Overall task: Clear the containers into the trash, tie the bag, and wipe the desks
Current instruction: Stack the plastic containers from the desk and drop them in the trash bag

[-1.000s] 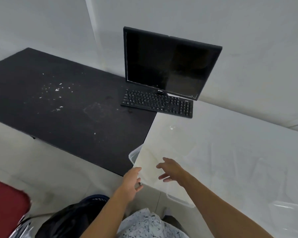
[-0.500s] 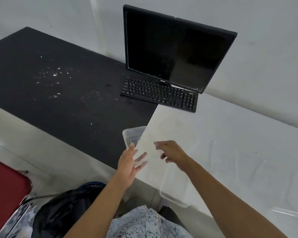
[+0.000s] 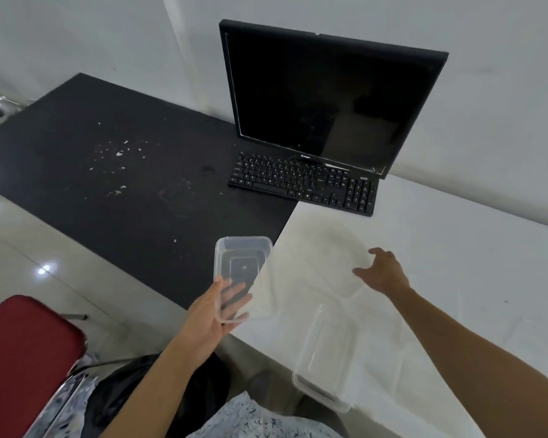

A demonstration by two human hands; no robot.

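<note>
My left hand [image 3: 211, 317] grips the near end of a clear rectangular plastic container [image 3: 242, 270], held tilted above the seam between the black desk [image 3: 92, 191] and the white desk [image 3: 456, 279]. My right hand [image 3: 382, 273] is further right over the white desk, its fingers closed on the edge of a faint, see-through lid [image 3: 332, 260]. A second clear container [image 3: 325, 358] lies on the white desk, overhanging its front edge. The black trash bag [image 3: 130, 390] sits low on the floor below my left arm.
White crumbs [image 3: 119, 153] are scattered over the black desk. A dark monitor [image 3: 323, 96] and a black keyboard [image 3: 301, 183] stand at the back where the desks meet. A red chair [image 3: 23, 358] is at the lower left.
Both hands were together on one container at the white desk's corner. Now they are apart: the left has the container, the right has carried the lid to the right.
</note>
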